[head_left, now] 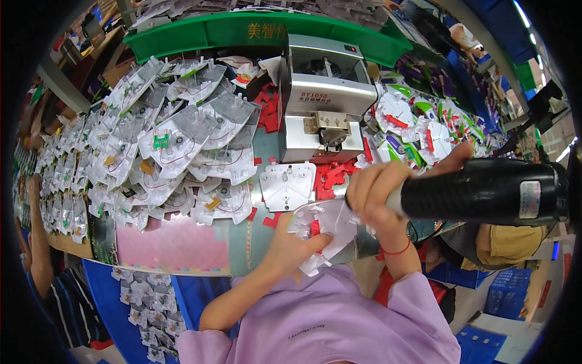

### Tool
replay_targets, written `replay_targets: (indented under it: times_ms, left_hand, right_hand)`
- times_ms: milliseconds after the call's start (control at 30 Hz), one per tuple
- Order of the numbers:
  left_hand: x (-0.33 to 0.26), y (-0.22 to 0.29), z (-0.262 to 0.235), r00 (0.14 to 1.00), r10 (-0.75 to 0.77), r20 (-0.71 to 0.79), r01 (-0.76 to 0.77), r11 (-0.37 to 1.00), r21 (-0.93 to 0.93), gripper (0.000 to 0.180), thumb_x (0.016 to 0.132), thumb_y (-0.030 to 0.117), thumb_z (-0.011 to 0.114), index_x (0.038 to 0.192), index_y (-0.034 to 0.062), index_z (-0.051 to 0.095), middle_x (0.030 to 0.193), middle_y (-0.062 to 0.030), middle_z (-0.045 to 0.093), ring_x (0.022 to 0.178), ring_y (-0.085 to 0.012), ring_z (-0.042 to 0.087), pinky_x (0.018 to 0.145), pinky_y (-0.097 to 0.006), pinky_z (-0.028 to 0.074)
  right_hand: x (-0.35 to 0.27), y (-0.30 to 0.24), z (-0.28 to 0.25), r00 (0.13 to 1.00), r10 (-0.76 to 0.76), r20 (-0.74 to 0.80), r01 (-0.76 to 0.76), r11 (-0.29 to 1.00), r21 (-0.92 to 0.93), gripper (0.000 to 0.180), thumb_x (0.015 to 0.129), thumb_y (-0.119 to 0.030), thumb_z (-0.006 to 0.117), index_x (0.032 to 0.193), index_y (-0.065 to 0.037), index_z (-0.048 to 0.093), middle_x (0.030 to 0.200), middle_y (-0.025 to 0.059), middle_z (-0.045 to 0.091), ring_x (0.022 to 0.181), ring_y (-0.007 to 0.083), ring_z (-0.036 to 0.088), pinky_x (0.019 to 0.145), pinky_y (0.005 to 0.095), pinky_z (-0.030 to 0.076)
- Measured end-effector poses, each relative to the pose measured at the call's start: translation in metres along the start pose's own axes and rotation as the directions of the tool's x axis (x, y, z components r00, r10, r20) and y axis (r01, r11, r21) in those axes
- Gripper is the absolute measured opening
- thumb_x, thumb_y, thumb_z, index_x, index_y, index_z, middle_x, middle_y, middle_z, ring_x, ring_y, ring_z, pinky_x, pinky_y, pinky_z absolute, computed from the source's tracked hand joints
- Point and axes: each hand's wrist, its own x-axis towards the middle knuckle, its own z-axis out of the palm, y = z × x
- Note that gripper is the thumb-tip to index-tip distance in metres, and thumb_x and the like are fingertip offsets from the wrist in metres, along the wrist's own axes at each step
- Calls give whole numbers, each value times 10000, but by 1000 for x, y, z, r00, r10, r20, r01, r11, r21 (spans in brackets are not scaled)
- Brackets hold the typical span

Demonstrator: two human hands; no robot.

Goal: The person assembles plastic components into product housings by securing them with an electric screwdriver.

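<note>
A white plastic shell (341, 227) with a small red part in it is gripped by my left hand (291, 246), thumb over its face, just in front of my chest. My right hand (381, 191) is wrapped round the front end of a black electric screwdriver (476, 191), whose body stretches off to the right. The screwdriver's tip is hidden behind my fingers, so I cannot tell whether it touches the shell. Beyond my hands another white plastic part (287, 185) lies flat on the table, with loose red plastic pieces (333, 175) around it.
A silver screw feeder (324, 91) stands at the back centre. Stacked white shells with wires (200, 130) cover the left; white, green and red parts (424, 124) lie right. A green tray (206, 33) runs behind. At far left is another person's arm (39, 236).
</note>
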Motion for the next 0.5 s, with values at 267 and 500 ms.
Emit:
replay_targets:
  times_ms: [267, 500]
  left_hand:
    - [8, -14, -20, 998, -55, 3, 55, 998, 0, 431, 669, -39, 616, 1076, -28, 477, 933, -107, 577, 810, -167, 590, 698, -285, 491]
    - [4, -10, -15, 998, 10, -58, -23, 974, -225, 312, 668, 11, 632, 964, -27, 541, 833, -74, 596, 687, -132, 583, 599, -272, 484]
  right_hand:
    - [30, 39, -38, 962, -220, -163, 102, 839, -535, 160, 692, 34, 636, 792, -7, 517, 662, 36, 528, 582, 83, 492, 555, 203, 398]
    - [37, 33, -15, 930, -62, -362, -70, 938, -339, 129, 680, 49, 631, 649, -19, 527, 587, 11, 499, 470, 66, 455, 450, 190, 357]
